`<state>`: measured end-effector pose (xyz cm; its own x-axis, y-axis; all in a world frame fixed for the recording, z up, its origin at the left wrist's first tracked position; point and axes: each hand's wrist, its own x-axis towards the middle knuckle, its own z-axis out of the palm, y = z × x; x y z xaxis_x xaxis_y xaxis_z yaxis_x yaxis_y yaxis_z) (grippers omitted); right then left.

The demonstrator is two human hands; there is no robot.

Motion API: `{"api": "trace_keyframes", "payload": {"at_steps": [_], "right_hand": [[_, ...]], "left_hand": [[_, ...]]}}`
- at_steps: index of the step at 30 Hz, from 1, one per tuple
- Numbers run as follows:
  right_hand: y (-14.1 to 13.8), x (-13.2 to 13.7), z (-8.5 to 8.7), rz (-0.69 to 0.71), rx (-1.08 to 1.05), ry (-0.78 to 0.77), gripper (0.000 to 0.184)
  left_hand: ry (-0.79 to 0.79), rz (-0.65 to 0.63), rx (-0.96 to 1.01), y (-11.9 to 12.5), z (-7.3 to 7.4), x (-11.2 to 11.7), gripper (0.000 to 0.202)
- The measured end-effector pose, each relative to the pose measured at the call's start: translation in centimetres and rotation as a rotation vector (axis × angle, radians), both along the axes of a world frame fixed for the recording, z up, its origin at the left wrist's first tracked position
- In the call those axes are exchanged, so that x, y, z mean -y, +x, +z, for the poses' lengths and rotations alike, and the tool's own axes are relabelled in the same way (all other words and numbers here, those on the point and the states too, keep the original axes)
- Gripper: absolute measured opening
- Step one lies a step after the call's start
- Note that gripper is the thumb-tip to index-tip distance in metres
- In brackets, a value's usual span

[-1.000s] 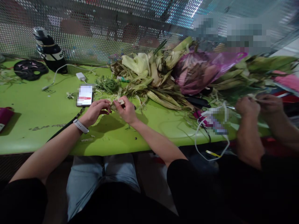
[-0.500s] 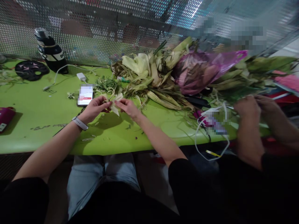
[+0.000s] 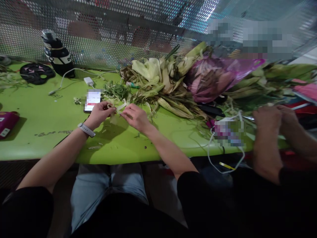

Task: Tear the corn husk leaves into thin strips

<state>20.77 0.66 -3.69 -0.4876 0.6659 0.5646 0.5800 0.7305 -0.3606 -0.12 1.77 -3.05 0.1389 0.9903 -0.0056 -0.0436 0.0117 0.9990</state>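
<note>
The left hand (image 3: 101,114) and right hand (image 3: 136,117) pinch a thin, pale-cream husk strip (image 3: 121,106) above the glossy lime-green worktop (image 3: 123,150); towards two o'clock from the strip, a translucent purple plastic bag (image 3: 205,81) holds brownish contents.

The green tabletop (image 3: 37,115) is showing a smooth, glossy finish, the perforated screen (image 3: 114,44) is gleaming like metal, and the purple bag (image 3: 205,82) is looking like thin, shiny plastic. The husks (image 3: 170,106) are appearing dry, ribbed and papery, the pale strip (image 3: 121,106) likewise. The trousers (image 3: 89,188) are showing matt, denim-like cloth, while the wristband (image 3: 86,130) is looking smooth and rubbery.
</note>
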Motion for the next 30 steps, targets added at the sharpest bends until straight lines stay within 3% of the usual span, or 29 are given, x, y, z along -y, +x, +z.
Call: {"api": "trace_keyframes", "payload": {"at_steps": [2,5,9,11,14,20,25,30], "right_hand": [[0.0,0.1,0.5,0.005,0.031,0.087,0.026],[0.1,0.0,1.1,0.069,0.078,0.129,0.023],[0.0,-0.2,1.0,0.092,0.082,0.057,0.028],[0.0,-0.3,0.7,0.064,0.051,0.009,0.034],[-0.1,-0.4,0.4,0.003,-0.047,-0.065,0.043],[0.0,-0.1,0.8,-0.043,-0.208,-0.357,0.051],[-0.1,-0.1,0.9,-0.075,-0.286,-0.415,0.053],[-0.1,-0.2,0.6,-0.075,-0.313,-0.395,0.053]], "left_hand": [[0.021,0.01,-0.119,0.2,0.3,0.4,0.011],[0.126,-0.112,-0.301,0.5,0.7,1.0,0.007],[0.396,-0.176,-0.493,0.4,0.9,1.2,0.004],[0.455,-0.211,-0.545,0.3,0.9,1.1,0.006],[0.433,-0.232,-0.544,0.2,0.9,1.0,0.011],[0.37,-0.3,-0.451,0.5,1.5,1.5,0.013],[0.199,-0.342,-0.327,0.6,2.0,1.9,0.012],[0.13,-0.317,-0.19,0.7,1.8,1.9,0.015]]}}
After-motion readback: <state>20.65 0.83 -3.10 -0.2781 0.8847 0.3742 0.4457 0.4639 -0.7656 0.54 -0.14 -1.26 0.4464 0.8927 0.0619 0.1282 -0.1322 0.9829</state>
